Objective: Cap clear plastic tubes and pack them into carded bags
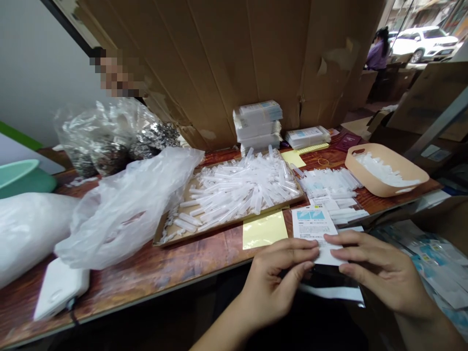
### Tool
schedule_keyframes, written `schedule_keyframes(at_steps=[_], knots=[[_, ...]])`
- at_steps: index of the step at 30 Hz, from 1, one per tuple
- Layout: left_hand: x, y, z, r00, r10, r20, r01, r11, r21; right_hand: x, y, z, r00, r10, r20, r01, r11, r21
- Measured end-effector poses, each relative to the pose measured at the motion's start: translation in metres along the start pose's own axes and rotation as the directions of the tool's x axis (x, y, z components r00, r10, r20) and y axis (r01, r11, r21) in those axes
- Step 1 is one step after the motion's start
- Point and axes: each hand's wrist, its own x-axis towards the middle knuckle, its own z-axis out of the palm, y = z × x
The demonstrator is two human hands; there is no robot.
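A white printed card [314, 225] with blue pictures lies in a clear plastic bag over the table's front edge. The bag's flap with a white strip [338, 292] hangs toward me. My left hand [280, 275] grips the bag's left side, fingers laid over the card and thumb close below them. On the opposite side my right hand [382, 268] holds the bag with its fingertips on the card's right edge. Just beyond lie rows of filled clear packets [331, 184]. A yellow sheet [265, 230] lies left of the card.
A cardboard tray [204, 229] is heaped with clear plastic tubes [239, 183]. Stacks of cards [258, 124] stand behind it. At right sits a peach basket [387, 183] with white pieces. Plastic bags [135, 209] and a white device [62, 287] occupy the left. Finished-looking packets [438, 263] lie low right.
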Motion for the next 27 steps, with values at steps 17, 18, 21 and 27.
schedule_keyframes(at_steps=[17, 18, 21, 27], knots=[[0.031, -0.017, -0.008, 0.933, 0.050, -0.358, 0.034, 0.974, 0.225, 0.072, 0.047, -0.005, 0.983, 0.079, -0.168, -0.072, 0.996, 0.050], [0.032, -0.020, -0.009, 0.924, 0.068, -0.377, 0.037, 0.964, 0.265, 0.080, 0.058, -0.010, 0.970, 0.110, -0.216, -0.110, 0.994, 0.013], [0.036, -0.029, -0.006, 0.923, 0.118, -0.367, 0.018, 0.937, 0.348, 0.108, 0.097, -0.028, 0.910, 0.217, -0.353, -0.273, 0.955, -0.116], [0.052, -0.064, 0.036, 0.980, 0.196, -0.031, -0.158, 0.867, 0.473, 0.168, 0.171, -0.050, 0.861, 0.381, -0.338, -0.478, 0.834, -0.277]])
